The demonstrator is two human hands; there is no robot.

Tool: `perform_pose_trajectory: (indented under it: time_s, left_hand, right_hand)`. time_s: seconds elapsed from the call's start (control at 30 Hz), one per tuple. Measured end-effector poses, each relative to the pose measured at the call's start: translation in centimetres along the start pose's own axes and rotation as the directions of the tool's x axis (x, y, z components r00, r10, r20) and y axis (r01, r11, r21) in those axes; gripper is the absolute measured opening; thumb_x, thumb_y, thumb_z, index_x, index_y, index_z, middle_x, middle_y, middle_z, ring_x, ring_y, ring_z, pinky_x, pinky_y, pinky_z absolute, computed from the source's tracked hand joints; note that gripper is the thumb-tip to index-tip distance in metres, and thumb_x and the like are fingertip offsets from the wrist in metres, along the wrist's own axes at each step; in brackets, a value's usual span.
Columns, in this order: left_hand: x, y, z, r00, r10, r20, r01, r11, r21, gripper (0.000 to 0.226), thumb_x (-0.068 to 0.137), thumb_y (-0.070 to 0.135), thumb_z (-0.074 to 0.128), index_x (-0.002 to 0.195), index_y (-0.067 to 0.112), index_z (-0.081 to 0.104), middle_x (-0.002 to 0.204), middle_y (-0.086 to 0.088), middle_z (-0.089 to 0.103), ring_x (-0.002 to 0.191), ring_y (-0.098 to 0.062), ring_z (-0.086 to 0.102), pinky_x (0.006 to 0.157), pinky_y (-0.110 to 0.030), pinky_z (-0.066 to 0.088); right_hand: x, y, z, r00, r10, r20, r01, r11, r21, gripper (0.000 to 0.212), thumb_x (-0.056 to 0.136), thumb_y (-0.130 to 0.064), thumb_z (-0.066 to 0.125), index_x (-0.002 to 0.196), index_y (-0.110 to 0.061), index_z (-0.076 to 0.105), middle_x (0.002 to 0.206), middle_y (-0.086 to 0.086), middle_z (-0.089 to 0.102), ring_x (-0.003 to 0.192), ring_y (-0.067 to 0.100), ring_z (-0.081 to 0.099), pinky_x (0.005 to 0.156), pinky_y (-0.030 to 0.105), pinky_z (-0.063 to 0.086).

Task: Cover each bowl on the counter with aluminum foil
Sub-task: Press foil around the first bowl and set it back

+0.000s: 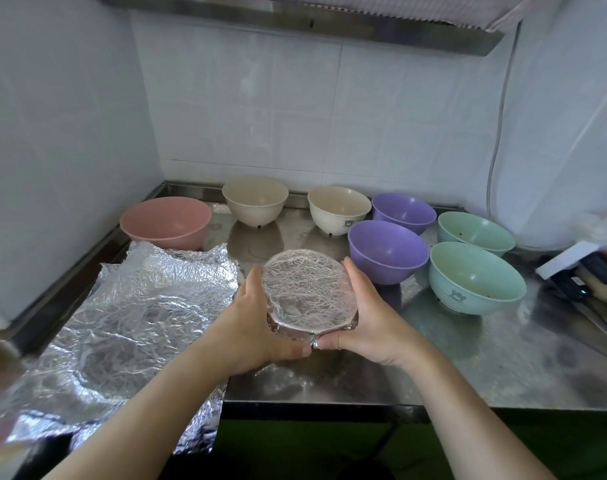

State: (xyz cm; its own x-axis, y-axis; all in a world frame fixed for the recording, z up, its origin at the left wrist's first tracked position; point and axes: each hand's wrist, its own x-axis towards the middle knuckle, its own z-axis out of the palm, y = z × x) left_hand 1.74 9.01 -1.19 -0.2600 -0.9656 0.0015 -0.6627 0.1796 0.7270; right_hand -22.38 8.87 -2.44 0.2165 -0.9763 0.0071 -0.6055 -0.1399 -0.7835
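My left hand [257, 323] and right hand [367, 313], fingers curled round foil-covered bowl [309, 292]; one done, seven bare bowls from 10 to 3 o'clock, spare foil [132, 313] at 9

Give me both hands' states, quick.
Left hand: curled round the foil-covered bowl, gripping its left side.
Right hand: curled round the same bowl, thumb pinching foil at the near rim.

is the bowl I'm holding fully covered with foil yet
Covered. Crinkled foil spans the whole top of the held bowl and folds down over its rim, with both hands, left and right, gripping its sides.
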Motion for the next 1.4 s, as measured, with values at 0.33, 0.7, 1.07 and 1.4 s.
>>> perform_pose_trajectory:
  time_s: [0.33,0.7,1.07,1.4]
  left_hand:
    - [1.3,2.3,-1.1,1.000,0.015,0.021,-0.017,0.993,0.115,0.163,0.042,0.101,0.068,0.164,0.024,-0.008,0.173,0.005,0.005,0.157,-0.021,0.021,0.124,-0.046,0.032]
    - [3.0,2.4,0.3,0.995,0.057,-0.078,-0.037,0.969,0.244,0.090,0.101,0.071,0.031,0.166,0.014,0.005,0.173,-0.007,0.015,0.158,-0.023,0.016,0.127,-0.043,0.019]
    - [1.0,2.3,0.9,0.991,0.128,-0.040,-0.107,0.937,0.333,0.130,0.077,0.096,0.037,0.165,0.010,-0.003,0.174,-0.006,0.002,0.159,-0.020,0.000,0.127,-0.041,0.013]
    - [1.4,1.8,1.0,0.991,0.128,-0.046,-0.104,0.932,0.348,0.160,0.049,0.109,0.050,0.164,0.012,-0.005,0.173,-0.004,0.005,0.160,-0.021,0.002,0.129,-0.045,0.018]
  right_hand:
    - [-0.4,0.9,-1.0,0.999,-0.005,0.041,0.000,0.991,0.136,0.142,0.068,-0.041,0.099,0.169,-0.034,-0.001,0.170,-0.020,0.019,0.146,-0.015,0.030,0.118,0.011,0.026]
    - [0.7,-1.5,-1.1,0.999,0.013,-0.033,-0.006,0.979,0.205,0.061,0.110,-0.048,0.050,0.165,-0.040,0.028,0.171,-0.026,0.020,0.154,-0.010,0.017,0.131,0.032,0.015]
    - [-1.8,0.3,-0.3,0.999,-0.032,-0.016,0.032,0.999,-0.002,0.125,0.075,-0.061,0.077,0.170,-0.029,0.002,0.174,-0.022,-0.006,0.155,-0.013,-0.001,0.132,0.027,0.009]
    - [-4.1,1.0,2.5,0.942,0.016,-0.334,-0.013,1.000,0.012,0.111,0.075,-0.048,0.093,0.161,-0.037,0.023,0.154,-0.036,0.033,0.140,-0.019,0.032,0.113,0.009,0.027]
